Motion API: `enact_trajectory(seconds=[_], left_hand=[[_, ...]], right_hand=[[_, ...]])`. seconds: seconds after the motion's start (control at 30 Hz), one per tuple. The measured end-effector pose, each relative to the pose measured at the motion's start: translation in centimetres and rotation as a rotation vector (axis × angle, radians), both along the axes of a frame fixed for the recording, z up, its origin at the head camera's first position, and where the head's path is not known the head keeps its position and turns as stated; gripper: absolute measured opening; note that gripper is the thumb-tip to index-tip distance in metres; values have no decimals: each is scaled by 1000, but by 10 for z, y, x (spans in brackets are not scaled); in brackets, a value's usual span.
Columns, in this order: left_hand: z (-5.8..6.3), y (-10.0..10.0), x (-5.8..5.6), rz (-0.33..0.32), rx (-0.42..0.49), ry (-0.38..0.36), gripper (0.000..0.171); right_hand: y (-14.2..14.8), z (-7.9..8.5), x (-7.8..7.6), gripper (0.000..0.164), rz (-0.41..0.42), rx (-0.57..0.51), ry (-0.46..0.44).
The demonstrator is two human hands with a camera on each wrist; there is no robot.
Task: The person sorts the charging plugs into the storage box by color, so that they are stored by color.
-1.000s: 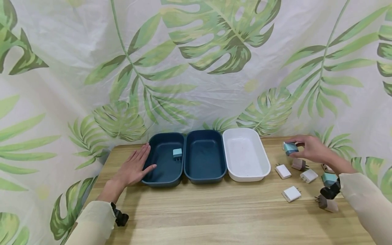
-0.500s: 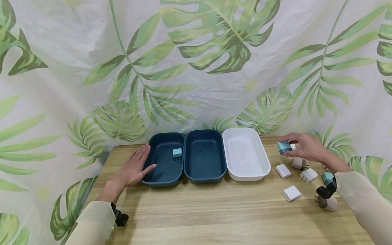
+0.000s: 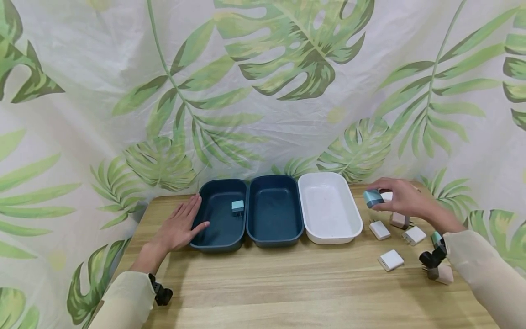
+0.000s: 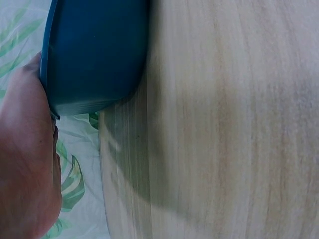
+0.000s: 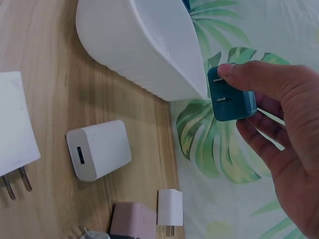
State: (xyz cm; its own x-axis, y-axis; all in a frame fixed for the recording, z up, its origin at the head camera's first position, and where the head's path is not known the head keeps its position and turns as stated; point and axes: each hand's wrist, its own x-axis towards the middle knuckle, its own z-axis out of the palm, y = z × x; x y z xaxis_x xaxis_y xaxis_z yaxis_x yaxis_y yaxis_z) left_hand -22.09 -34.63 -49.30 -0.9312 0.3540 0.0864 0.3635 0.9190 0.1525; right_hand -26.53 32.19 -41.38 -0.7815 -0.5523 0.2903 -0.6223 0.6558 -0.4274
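Observation:
My right hand [image 3: 404, 198] pinches a two-tone blue charger plug [image 3: 373, 199] between thumb and fingers, in the air to the right of the white tray [image 3: 332, 235]. Two metal prongs show on this charger [image 5: 232, 102] in the right wrist view. My left hand [image 3: 176, 228] rests with straight fingers against the left rim of the left dark blue tray [image 3: 218, 228]. Inside that tray lies another blue charger plug [image 3: 237, 207], near its right wall. The left wrist view shows the hand at the outer side of the tray [image 4: 94, 55].
A second dark blue tray [image 3: 274, 214] stands between the left one and the white tray. White chargers [image 3: 379, 230], pinkish-brown chargers [image 3: 400, 220] and a teal charger [image 3: 437, 238] lie scattered on the wooden table [image 3: 263, 288] at right. A leaf-patterned cloth [image 3: 287, 132] hangs behind.
My right hand has moved left with the blue charger plug, toward the white tray, uncovering a white charger behind it. The left hand has stayed in place.

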Motion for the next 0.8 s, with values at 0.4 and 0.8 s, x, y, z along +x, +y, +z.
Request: enact_trajectory(seconds=[0.4,0.8], left_hand=[[1,0,1,18,-22,-41,90],[0,-1,0,14,-25,-37,90]], right_hand=[[-19,0,-1,50,48,14,122],[-37,2,2,51,39,37,62]])
